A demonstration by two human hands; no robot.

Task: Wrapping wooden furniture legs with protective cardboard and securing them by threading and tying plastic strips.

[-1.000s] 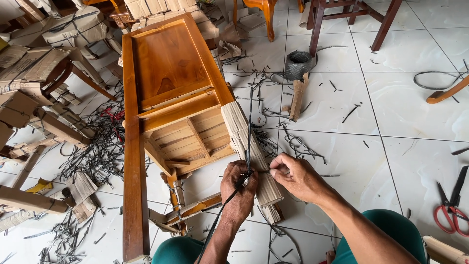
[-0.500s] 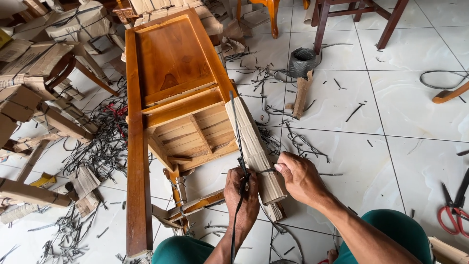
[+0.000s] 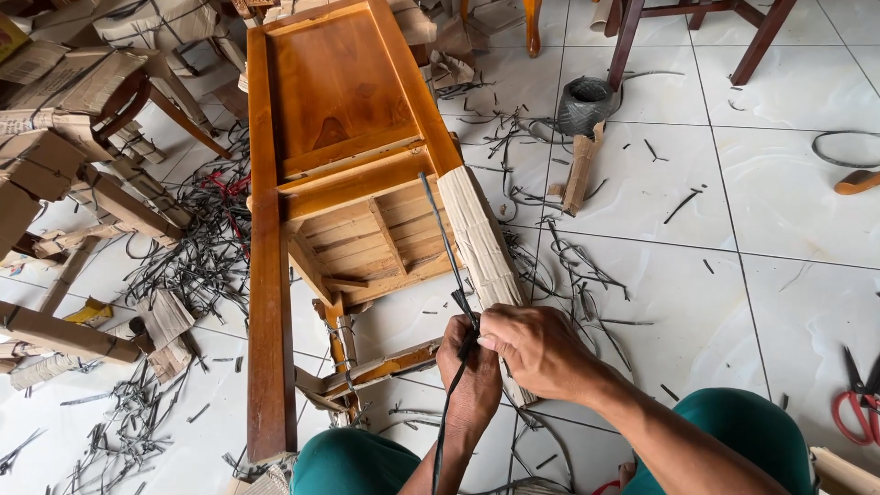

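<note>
Left hand (image 3: pixel 472 376) is closed around a black plastic strap (image 3: pixel 446 246), gripping it where the strap crosses the lower end of a chair leg wrapped in corrugated cardboard (image 3: pixel 478 240). Right hand (image 3: pixel 532 346) lies just beside it, touching it, fingers curled and pinching the same strap against the wrap. From both hands the strap runs up and away along the wrapped leg toward the seat, and another length trails down past the left wrist toward the person's knees.

That leg belongs to a varnished wooden chair (image 3: pixel 339 101) lying on its side on the white tiled floor (image 3: pixel 788 220); its bare long rail (image 3: pixel 268 302) runs well to the left of the left hand, with a slatted seat underside between the two. Beyond the rail, farther left, black strap offcuts (image 3: pixel 197 266) litter the floor among more cardboard-wrapped furniture parts (image 3: pixel 64 101), so that side is crowded.

Right of the right hand the tiles are mostly open, with only scattered strap bits. Ahead and to the right stands a roll of black strap (image 3: pixel 585 103), with a cardboard scrap (image 3: pixel 580 174) leaning just beside it. Red-handled scissors (image 3: pixel 854 403) lie far to the right, near the frame's edge.
</note>
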